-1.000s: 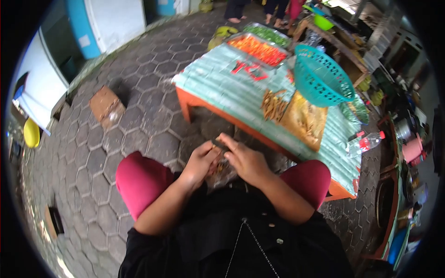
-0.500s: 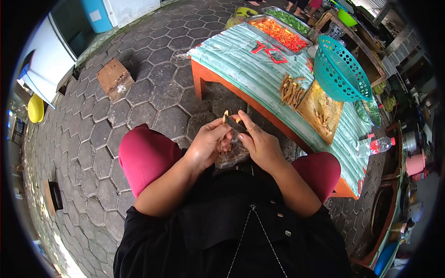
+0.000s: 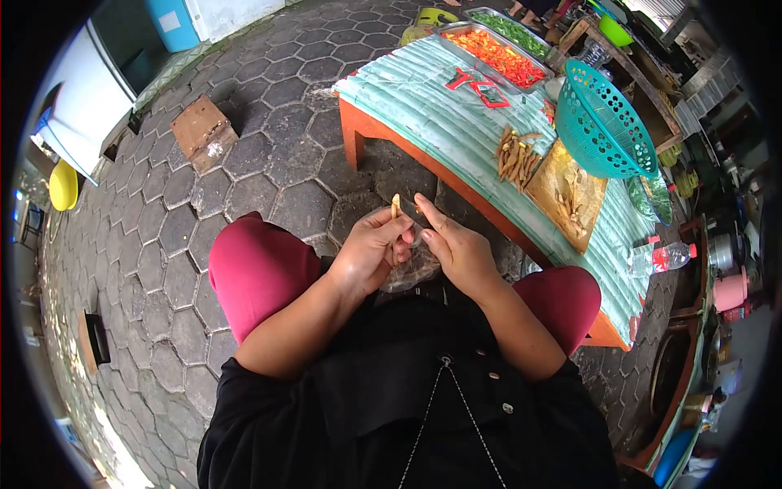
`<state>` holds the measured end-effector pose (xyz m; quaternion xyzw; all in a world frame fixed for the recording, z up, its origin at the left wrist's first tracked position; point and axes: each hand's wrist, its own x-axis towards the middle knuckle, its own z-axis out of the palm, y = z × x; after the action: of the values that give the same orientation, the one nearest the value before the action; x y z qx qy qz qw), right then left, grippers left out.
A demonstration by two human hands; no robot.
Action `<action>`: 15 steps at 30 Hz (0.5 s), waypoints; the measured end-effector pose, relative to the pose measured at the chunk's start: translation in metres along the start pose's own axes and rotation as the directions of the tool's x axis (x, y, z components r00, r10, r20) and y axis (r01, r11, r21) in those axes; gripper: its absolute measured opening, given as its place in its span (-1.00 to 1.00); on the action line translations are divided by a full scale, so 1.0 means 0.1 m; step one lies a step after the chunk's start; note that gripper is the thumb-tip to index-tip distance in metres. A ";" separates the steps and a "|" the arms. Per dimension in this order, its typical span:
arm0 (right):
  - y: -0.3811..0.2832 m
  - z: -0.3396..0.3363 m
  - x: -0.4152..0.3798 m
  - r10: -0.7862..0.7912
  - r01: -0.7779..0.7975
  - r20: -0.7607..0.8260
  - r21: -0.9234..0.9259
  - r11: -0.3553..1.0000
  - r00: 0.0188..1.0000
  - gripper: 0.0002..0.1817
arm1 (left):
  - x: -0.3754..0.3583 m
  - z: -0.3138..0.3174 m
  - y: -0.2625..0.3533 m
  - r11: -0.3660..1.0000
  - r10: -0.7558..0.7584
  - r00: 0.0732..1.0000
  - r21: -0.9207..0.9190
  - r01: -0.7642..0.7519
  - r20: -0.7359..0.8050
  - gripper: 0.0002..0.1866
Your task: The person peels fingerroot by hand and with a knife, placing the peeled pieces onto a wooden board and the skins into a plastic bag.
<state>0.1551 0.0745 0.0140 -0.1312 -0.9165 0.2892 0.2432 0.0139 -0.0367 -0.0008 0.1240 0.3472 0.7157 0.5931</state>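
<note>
My left hand [image 3: 373,248] pinches a slim, pale finger-shaped root [image 3: 396,205], its tip pointing up. Facing it, my right hand [image 3: 463,254] is closed on a small knife, whose blade is barely visible now; the forefinger stretches forward along it. Below both hands, between my knees, is a clear plastic bag [image 3: 410,275] with brownish contents I cannot make out. On the table to the right lies a pile of unpeeled brown roots [image 3: 518,159]. Beside it, paler root pieces [image 3: 568,200] rest on a wooden board [image 3: 580,236].
The low table [image 3: 407,102] has a green bamboo-patterned cover. On it stand a teal perforated basket [image 3: 607,122], a tray of cut red and orange peppers [image 3: 498,59], a tray of chopped greens [image 3: 509,33] and a plastic bottle [image 3: 669,257]. A wooden piece [image 3: 202,130] lies on the paving.
The knife has drawn slightly away from the root and its blade shows less. My right hand has shifted a little, while my left keeps its hold.
</note>
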 end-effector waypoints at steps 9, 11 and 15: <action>-0.05 -0.03 0.01 0.097 -0.112 0.065 0.297 0.948 0.993 -0.48 | -0.01 0.04 -0.01 0.999 0.036 0.999 0.027 -0.035 -0.032 -0.92; -0.06 -0.05 0.01 0.120 -0.140 0.085 0.300 0.944 0.989 -0.49 | -0.01 0.02 -0.02 0.998 0.044 0.999 0.034 -0.043 -0.021 -0.92; -0.04 -0.08 0.02 0.108 -0.127 0.114 0.172 0.977 0.988 -0.50 | -0.02 0.05 -0.01 0.998 0.048 0.999 0.045 -0.047 -0.025 -0.91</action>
<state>0.1574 0.0758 0.0233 -0.1478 -0.8889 0.3905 0.1885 0.0182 -0.0373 0.0024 0.1359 0.3675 0.7233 0.5686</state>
